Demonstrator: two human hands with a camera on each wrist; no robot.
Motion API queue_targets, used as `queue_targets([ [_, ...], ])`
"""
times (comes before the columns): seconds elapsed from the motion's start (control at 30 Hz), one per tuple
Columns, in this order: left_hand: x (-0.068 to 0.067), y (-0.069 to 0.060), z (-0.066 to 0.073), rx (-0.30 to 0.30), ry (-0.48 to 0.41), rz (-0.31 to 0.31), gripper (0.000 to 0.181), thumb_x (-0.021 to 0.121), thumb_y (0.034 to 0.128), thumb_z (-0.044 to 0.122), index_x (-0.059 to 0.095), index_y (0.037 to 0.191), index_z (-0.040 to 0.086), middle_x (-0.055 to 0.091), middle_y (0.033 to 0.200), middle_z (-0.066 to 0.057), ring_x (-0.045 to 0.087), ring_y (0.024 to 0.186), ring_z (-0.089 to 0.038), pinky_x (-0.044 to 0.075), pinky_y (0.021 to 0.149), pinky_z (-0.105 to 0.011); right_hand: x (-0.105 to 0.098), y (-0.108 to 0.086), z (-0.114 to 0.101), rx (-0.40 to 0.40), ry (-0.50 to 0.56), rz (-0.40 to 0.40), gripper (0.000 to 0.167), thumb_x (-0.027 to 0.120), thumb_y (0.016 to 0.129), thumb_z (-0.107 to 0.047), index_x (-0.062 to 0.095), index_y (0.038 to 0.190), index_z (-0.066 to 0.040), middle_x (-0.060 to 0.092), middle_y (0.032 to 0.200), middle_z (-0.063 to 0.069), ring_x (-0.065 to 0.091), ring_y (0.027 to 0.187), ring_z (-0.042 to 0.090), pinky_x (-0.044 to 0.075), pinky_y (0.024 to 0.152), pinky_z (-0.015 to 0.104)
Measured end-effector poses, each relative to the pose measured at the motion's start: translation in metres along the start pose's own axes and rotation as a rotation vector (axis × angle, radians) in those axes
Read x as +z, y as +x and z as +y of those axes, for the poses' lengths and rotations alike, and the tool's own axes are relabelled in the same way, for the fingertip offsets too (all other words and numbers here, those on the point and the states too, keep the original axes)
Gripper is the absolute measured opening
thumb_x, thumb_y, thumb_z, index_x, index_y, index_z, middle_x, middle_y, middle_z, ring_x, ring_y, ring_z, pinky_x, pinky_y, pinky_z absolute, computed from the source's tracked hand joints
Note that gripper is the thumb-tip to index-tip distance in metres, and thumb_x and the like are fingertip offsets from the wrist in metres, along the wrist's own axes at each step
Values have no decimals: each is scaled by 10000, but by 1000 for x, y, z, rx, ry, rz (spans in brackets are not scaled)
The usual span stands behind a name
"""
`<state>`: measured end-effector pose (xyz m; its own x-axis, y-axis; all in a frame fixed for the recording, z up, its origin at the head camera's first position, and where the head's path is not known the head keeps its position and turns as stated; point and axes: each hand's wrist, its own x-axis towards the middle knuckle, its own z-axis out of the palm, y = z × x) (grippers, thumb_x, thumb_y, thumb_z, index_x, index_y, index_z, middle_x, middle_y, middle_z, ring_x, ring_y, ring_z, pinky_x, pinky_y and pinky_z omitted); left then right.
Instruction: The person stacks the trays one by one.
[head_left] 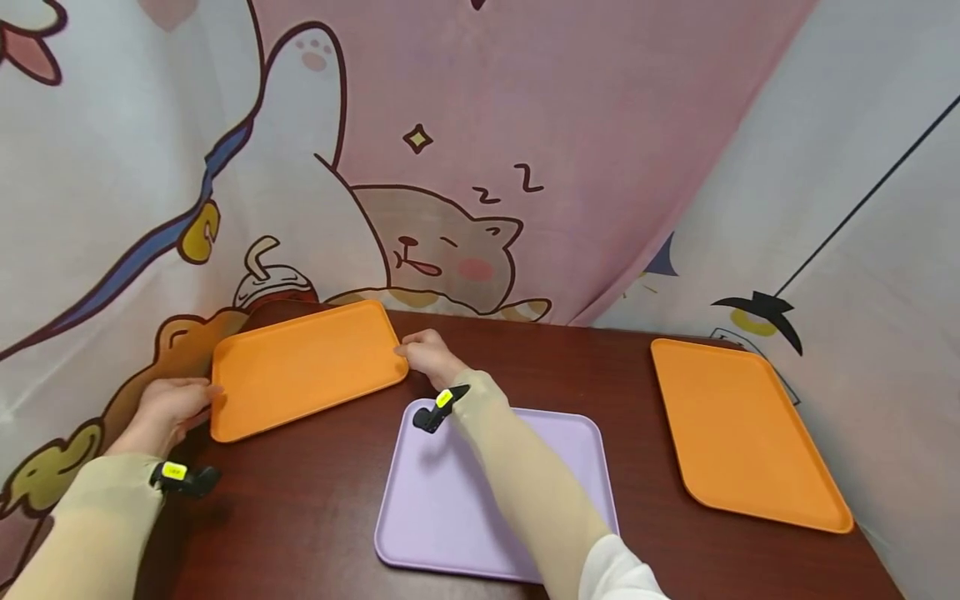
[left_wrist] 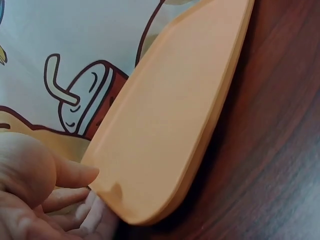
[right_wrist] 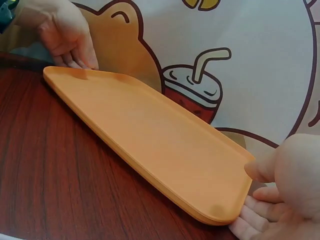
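Both hands hold an orange tray (head_left: 307, 371) by its two short ends, at the back left of the dark wooden table. My left hand (head_left: 168, 408) pinches the left end, thumb on the rim and the other fingers under it, as the left wrist view shows. At the right end, my right hand (head_left: 433, 357) grips the edge the same way; in the right wrist view its thumb (right_wrist: 261, 171) lies over the rim. The tray (right_wrist: 150, 135) looks slightly tilted, and whether it touches the table is hard to tell.
A lilac tray (head_left: 450, 517) lies at the front middle, partly covered by my right forearm. Another orange tray (head_left: 750, 442) lies on the right side of the table (head_left: 300, 517). Behind, a printed curtain (head_left: 600, 125) hangs along the table's back and sides.
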<state>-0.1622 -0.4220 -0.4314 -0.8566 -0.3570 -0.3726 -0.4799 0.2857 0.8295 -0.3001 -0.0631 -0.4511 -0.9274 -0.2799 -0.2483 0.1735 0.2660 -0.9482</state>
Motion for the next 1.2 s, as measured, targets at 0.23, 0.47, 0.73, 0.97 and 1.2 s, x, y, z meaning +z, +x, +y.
queue_targets([
  [0.23, -4, 1, -7, 38, -172, -33, 653, 653, 1010, 2, 303, 1485, -279, 641, 816, 131, 664, 723, -7, 627, 672, -246, 2, -1, -3, 22, -16, 63, 420, 689, 986, -79, 622, 1360, 100, 627, 1321, 156, 598, 1115, 242, 509, 1066, 373],
  [0.47, -4, 0, -4, 58, -180, -6, 656, 661, 1024, 30, 316, 1512, -242, 639, 791, 181, 671, 711, 5, 626, 686, -234, -1, -1, -6, 51, 0, 96, 392, 665, 997, -43, 618, 1358, 103, 631, 1269, 165, 618, 1095, 258, 535, 1036, 369],
  [0.73, -2, -4, 3, 55, -146, -3, 640, 658, 1037, 69, 347, 1513, -224, 633, 795, 175, 677, 714, 1, 627, 701, -239, -8, -6, -9, 69, 51, 96, 386, 634, 998, 12, 589, 1367, 119, 617, 1142, 151, 610, 942, 235, 584, 909, 327],
  [0.97, -2, -7, 4, 91, -166, -20, 662, 669, 1031, 68, 328, 1513, -232, 646, 820, 182, 685, 729, -1, 627, 708, -239, -14, -7, -11, 29, 121, 96, 417, 639, 975, 48, 580, 1376, 150, 638, 1175, 199, 627, 870, 232, 605, 826, 335],
  [1.2, -3, -15, 11, 129, -172, -27, 657, 670, 1031, 75, 339, 1507, -235, 667, 831, 191, 703, 723, -11, 626, 698, -238, -24, -10, -13, 35, 142, 43, 395, 645, 1019, 11, 581, 1387, 140, 658, 1218, 209, 689, 998, 290, 604, 951, 430],
])
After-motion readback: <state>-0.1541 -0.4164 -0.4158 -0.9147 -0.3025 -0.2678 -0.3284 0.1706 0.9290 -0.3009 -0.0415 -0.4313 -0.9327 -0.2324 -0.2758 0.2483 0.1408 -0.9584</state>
